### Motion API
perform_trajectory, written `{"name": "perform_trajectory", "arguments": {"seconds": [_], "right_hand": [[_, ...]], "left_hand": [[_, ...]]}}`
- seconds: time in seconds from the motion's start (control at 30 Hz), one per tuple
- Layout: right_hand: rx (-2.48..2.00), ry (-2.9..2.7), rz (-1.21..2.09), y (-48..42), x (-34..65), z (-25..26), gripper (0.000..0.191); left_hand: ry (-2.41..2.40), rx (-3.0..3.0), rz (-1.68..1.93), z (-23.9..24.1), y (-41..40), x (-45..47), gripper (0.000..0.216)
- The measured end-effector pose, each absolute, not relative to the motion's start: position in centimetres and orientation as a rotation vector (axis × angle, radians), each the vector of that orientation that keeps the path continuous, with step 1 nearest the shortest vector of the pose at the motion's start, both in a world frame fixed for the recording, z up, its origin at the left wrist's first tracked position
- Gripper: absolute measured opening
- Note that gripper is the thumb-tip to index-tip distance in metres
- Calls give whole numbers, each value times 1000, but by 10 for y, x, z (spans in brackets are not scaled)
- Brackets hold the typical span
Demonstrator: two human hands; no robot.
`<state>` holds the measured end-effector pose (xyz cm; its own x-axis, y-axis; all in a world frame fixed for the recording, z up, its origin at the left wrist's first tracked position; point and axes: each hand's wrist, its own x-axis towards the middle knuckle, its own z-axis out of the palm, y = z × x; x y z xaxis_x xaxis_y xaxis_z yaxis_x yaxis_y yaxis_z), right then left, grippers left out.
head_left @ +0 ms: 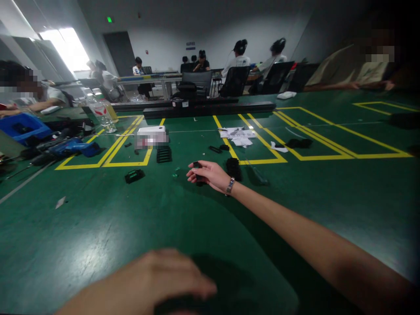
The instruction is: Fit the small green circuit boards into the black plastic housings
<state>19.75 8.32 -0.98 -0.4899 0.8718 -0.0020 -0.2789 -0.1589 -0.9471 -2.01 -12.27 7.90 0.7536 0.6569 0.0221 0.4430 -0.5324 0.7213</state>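
- Our right hand (207,173) pinches a small black part (197,165), nearer us than the white box (151,130) and to its right.
- Our left hand (147,280), far nearer than the box, is blurred; we cannot tell its grip.
- One part is picked up; the black stack (163,154) just before the box lies untouched.

Quantities: one right hand (206,174), one left hand (157,280), one black part (197,165) held. One white box (151,130); left of it, one blue bin (21,127), one bottle (104,114).

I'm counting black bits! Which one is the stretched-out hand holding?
The small black piece at the right hand's fingertips; the ribbed block and flat piece lie untouched farther left.
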Motion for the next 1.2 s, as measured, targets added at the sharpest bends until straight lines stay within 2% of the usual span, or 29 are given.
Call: {"name": "perform_trajectory", "arguments": {"seconds": [0.1, 0.2, 0.27, 0.33, 0.43, 0.57, 0.73, 1.2], "right_hand": [[-725, -1231, 1796, 84, 197, -10, 30], [-686, -1136, 1862, 85, 198, -9, 27], [-659, -1067, 1885, 87, 199, -9, 23], [-647, -1038, 1902, 87, 199, -8, 20], [-653, -1032, 1899, 88, 200, -7, 17], [-643, -1063, 1962, 88, 201, -6, 14], [-653, -1048, 1968, 90, 202, -6, 24], [-594, -1142, 1971, 95, 202, -13, 31]], "left_hand": [[1003, 2553, 735, 68, -46, -9, 34], [1129, 2807, 999, 37, 27, 5, 57], [1153, 2866, 1047, 15, 60, 14, 73], [1140, 2832, 1079, -1, 77, 22, 73], [1113, 2725, 1129, -12, 82, 27, 62], [1113, 2658, 1079, -11, 76, 23, 61], [1083, 2633, 1002, -10, 77, 20, 63], [1032, 2661, 998, -6, 81, 21, 58]]}}
